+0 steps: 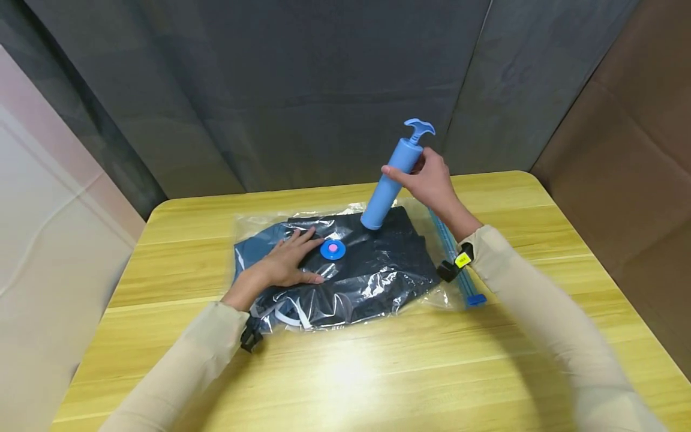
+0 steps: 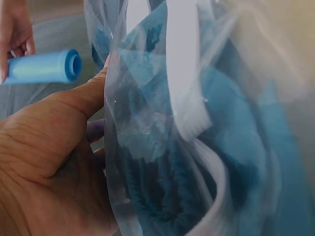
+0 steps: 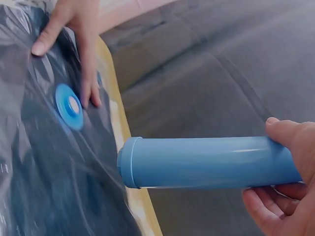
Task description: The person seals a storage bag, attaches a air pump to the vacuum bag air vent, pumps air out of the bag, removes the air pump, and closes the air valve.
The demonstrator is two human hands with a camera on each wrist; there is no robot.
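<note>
A clear vacuum bag (image 1: 345, 282) with dark blue clothing inside lies flat on the yellow wooden table (image 1: 378, 372). A round blue valve (image 1: 332, 249) with a pink centre sits on top of the bag. My left hand (image 1: 286, 261) presses flat on the bag just left of the valve (image 3: 69, 105), fingers straight. My right hand (image 1: 429, 180) grips a blue hand pump (image 1: 391, 180), tilted, its open lower end above the bag right of the valve. The pump (image 3: 206, 162) barrel shows close in the right wrist view. The left wrist view shows my palm (image 2: 49, 162) against the bag's plastic (image 2: 197, 123).
A blue zip strip (image 1: 453, 258) with a slider runs along the bag's right edge. Grey fabric (image 1: 324, 90) hangs behind the table, with a brown panel (image 1: 637, 156) at the right and a pale wall at the left. Bare wood lies in front of the bag.
</note>
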